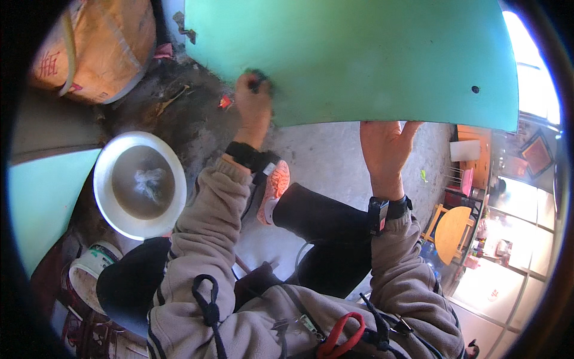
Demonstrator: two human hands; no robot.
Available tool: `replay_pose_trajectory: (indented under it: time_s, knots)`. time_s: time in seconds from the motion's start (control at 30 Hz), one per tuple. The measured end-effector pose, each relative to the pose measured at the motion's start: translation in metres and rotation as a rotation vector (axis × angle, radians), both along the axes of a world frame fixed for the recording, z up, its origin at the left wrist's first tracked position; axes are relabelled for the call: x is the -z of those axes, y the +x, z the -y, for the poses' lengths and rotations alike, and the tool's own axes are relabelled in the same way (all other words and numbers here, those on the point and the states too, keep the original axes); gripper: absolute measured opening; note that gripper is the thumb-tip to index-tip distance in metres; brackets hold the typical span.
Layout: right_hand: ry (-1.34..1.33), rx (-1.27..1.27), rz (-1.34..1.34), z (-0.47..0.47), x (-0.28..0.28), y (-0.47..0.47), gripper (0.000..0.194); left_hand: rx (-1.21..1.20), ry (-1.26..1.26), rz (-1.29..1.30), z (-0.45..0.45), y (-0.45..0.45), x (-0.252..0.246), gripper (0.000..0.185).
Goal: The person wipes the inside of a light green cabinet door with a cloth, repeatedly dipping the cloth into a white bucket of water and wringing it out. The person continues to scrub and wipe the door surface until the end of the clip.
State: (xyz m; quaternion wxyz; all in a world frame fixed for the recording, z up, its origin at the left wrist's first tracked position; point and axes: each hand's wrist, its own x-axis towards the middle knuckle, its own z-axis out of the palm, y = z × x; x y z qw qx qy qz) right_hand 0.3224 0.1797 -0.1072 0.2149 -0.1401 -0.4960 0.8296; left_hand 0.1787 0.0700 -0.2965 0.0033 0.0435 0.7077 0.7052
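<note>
A green cabinet door [350, 63] with a metal hinge at its upper left spans the top of the view. My left hand [254, 101] grips a small dark scrubbing pad [256, 81], blurred, against the door's lower left part. Under the bottom edge of the door is my right hand [385, 148], its palm showing and its fingertips hidden behind the panel. To the left of my left forearm stands a white basin [179, 193] of murky water, with a crumpled whitish cloth or plastic [150, 181] in it.
A large orange-brown bag [103, 49] with a hose stands at the upper left. Below the basin is a white bucket [102, 253], beside another green panel [49, 197]. Small litter lies on the stained floor. At the right are a round-topped wooden stool [453, 235] and a wooden cabinet.
</note>
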Motion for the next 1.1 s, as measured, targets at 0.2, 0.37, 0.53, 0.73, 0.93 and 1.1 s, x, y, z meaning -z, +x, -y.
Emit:
replay_pose_trajectory:
  time_s: [0.2, 0.37, 0.53, 0.73, 0.93, 1.1]
  knots:
    - [-0.048, 0.088, -0.015, 0.008, -0.005, -0.008, 0.073, 0.0, 0.098, -0.319, -0.003, 0.002, -0.05, 0.016]
    - [-0.024, 0.046, -0.004, 0.004, -0.003, -0.006, 0.073, -0.074, -0.074, 0.101, 0.006, -0.016, 0.021, 0.016]
    - [-0.127, 0.082, -0.029, -0.002, -0.003, -0.005, 0.075, -0.057, 0.132, 0.639, 0.008, -0.029, 0.075, 0.012]
    - [-0.048, 0.074, 0.01, 0.002, -0.005, -0.004, 0.076, 0.036, 0.076, 0.646, 0.008, -0.021, 0.05, 0.02]
    - [-0.095, 0.13, 0.029, 0.011, -0.005, -0.005, 0.075, 0.066, 0.135, -0.142, 0.006, 0.007, -0.015, 0.017]
    - [-0.118, 0.141, -0.006, 0.006, -0.005, -0.006, 0.075, -0.039, 0.081, 0.082, 0.01, -0.027, 0.021, 0.014]
